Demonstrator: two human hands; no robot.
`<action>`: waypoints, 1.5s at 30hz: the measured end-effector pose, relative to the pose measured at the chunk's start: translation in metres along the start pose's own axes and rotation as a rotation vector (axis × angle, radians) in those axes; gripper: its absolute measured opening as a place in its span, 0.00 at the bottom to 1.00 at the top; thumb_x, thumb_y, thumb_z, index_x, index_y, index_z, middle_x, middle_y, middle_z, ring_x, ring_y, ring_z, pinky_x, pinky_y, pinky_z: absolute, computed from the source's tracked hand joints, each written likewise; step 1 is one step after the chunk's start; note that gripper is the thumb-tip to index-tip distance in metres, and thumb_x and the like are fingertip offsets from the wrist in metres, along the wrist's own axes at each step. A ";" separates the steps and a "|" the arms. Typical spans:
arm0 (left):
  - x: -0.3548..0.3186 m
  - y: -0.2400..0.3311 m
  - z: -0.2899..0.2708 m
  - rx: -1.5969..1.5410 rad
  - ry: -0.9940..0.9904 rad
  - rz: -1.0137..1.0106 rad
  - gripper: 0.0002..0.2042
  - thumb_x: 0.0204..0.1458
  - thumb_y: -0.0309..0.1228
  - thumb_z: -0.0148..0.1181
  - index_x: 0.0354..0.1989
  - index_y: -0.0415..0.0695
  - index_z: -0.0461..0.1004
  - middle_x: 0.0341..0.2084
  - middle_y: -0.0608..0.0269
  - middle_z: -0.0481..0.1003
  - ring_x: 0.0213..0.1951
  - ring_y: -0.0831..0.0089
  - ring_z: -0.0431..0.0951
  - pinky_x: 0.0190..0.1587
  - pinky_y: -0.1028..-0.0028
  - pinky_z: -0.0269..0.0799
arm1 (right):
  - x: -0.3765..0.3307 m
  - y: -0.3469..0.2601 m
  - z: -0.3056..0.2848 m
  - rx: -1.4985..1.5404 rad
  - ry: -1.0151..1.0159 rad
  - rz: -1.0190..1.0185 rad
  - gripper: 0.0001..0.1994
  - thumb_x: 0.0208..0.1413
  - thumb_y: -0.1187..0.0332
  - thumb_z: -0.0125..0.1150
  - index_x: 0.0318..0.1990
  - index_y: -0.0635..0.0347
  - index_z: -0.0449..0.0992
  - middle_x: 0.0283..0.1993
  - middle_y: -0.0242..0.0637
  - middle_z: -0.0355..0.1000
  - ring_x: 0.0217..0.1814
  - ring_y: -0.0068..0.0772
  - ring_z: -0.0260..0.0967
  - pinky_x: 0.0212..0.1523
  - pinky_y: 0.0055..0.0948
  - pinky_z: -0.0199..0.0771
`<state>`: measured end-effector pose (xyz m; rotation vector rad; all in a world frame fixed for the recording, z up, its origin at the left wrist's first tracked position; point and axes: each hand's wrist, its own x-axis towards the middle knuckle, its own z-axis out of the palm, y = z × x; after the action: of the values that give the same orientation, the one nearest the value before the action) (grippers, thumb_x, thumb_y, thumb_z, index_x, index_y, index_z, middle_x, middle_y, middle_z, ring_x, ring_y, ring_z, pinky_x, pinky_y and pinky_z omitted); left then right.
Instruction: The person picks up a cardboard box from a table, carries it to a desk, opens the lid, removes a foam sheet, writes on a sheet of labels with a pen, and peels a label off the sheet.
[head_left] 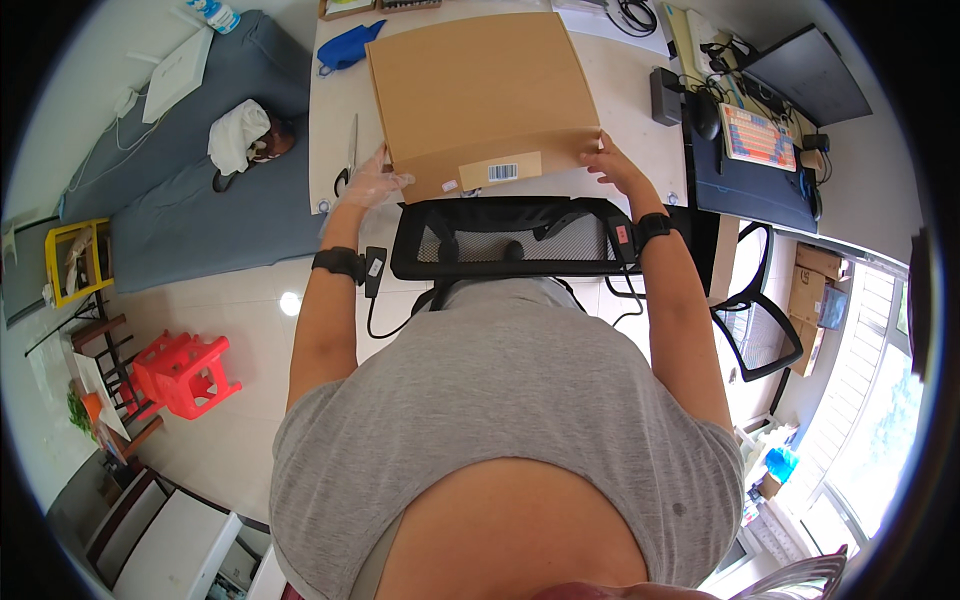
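On the white table (640,150), behind the black mesh chair back (510,240), you have the closed cardboard box (480,95) lying flat. Your left hand (368,185), in a thin clear glove, presses its near left corner; your right hand (618,165) rests open-fingered on its near right corner. Scissors (350,150) lie just left of the box, untouched. The box looks unopened, so I judge most work remains.

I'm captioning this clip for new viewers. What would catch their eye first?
The big brown cardboard box on the white table, with the left hand and right hand at its near corners. Next, the red plastic stools on the floor at left.
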<state>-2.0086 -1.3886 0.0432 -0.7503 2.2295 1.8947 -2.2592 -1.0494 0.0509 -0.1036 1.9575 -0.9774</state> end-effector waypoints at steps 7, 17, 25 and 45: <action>0.012 -0.018 -0.011 0.216 0.048 -0.046 0.34 0.31 0.31 0.66 0.52 0.46 0.61 0.34 0.61 0.72 0.37 0.69 0.72 0.41 0.73 0.65 | 0.003 -0.003 0.002 -0.057 0.022 0.004 0.42 0.41 0.60 0.60 0.62 0.43 0.38 0.50 0.43 0.60 0.46 0.40 0.61 0.45 0.46 0.61; 0.019 -0.016 -0.006 0.601 0.198 -0.011 0.15 0.34 0.32 0.63 0.33 0.39 0.73 0.24 0.54 0.74 0.28 0.66 0.73 0.33 0.72 0.67 | 0.040 0.007 -0.007 -0.089 0.082 -0.051 0.30 0.40 0.64 0.61 0.52 0.54 0.53 0.37 0.35 0.64 0.38 0.28 0.63 0.37 0.31 0.65; 0.021 -0.006 -0.011 0.523 0.283 -0.084 0.15 0.32 0.37 0.63 0.28 0.40 0.75 0.24 0.50 0.74 0.29 0.57 0.74 0.34 0.67 0.68 | 0.044 0.007 -0.002 -0.113 0.082 -0.089 0.23 0.37 0.65 0.63 0.41 0.58 0.61 0.32 0.34 0.65 0.32 0.27 0.63 0.28 0.29 0.65; 0.021 -0.023 -0.048 0.013 0.309 0.153 0.22 0.45 0.26 0.51 0.51 0.34 0.61 0.43 0.54 0.70 0.39 0.68 0.72 0.44 0.75 0.65 | -0.044 -0.037 0.038 -0.283 -0.004 0.205 0.18 0.47 0.59 0.54 0.36 0.69 0.69 0.29 0.43 0.71 0.27 0.35 0.72 0.25 0.31 0.73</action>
<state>-2.0058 -1.4428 0.0244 -0.9538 2.5447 1.9430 -2.2162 -1.0784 0.0965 -0.0623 2.0468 -0.5646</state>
